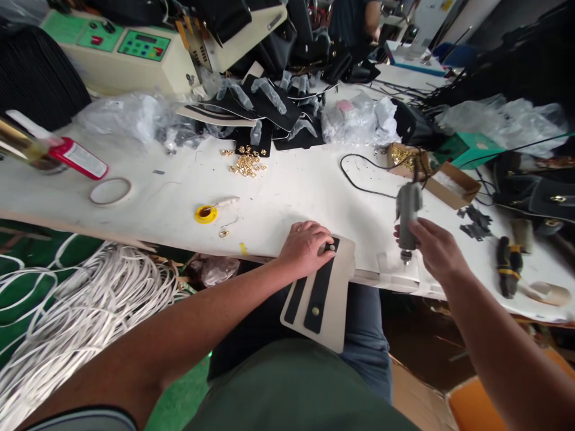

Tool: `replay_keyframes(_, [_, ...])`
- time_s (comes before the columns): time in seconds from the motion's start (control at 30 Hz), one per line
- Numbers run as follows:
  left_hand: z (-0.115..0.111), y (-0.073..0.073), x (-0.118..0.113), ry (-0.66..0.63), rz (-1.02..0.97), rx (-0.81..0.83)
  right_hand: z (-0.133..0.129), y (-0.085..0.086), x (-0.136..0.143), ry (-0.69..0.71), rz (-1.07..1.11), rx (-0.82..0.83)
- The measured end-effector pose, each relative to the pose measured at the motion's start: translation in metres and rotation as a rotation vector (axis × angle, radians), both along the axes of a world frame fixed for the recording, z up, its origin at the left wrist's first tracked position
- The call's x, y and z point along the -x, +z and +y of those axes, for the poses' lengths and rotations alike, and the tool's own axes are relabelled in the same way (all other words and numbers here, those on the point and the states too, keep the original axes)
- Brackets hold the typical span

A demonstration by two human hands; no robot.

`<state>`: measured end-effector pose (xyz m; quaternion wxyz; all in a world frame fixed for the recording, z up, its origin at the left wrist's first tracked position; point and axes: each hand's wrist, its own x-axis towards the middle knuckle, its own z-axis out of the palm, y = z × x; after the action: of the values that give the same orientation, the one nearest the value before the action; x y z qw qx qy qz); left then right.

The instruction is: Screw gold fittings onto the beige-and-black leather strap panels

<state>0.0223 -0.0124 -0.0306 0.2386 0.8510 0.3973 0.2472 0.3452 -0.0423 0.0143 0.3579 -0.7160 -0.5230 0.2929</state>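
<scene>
My left hand (308, 248) presses on the upper end of a beige panel (336, 299) that juts over the table's front edge above my lap. Two black straps lie on the panel, the longer one (320, 293) with a gold stud near each end. The fingertips of that hand are closed around the strap's top end by the upper stud. My right hand (433, 245) is wrapped round a grey electric screwdriver (408, 215), held upright with its tip down, to the right of the panel and apart from it.
Gold hardware (248, 163) lies in a pile mid-table, a yellow glue lid (206, 214) nearer. Tape roll (110, 191) and red bottle (83, 158) lie left. Right are small boxes (453, 184) and black pliers (509, 266). Behind are black leather pieces (278, 105), plastic bags (359, 120) and a person (353, 21).
</scene>
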Motion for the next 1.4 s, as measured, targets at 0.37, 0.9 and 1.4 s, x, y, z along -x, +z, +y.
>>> replay_keyframes(0.37, [-0.003, 0.002, -0.004, 0.006, 0.03, -0.007, 0.011, 0.032, 0.149, -0.056, 0.609, -0.38])
replay_keyframes(0.9, [-0.005, -0.001, -0.001, 0.023, 0.008, -0.007, 0.014, 0.005, 0.17, -0.011, 0.437, -0.446])
replay_keyframes(1.4, [-0.006, 0.0, -0.003, 0.029, 0.038, -0.059, 0.013, 0.005, 0.173, 0.075, 0.313, -0.458])
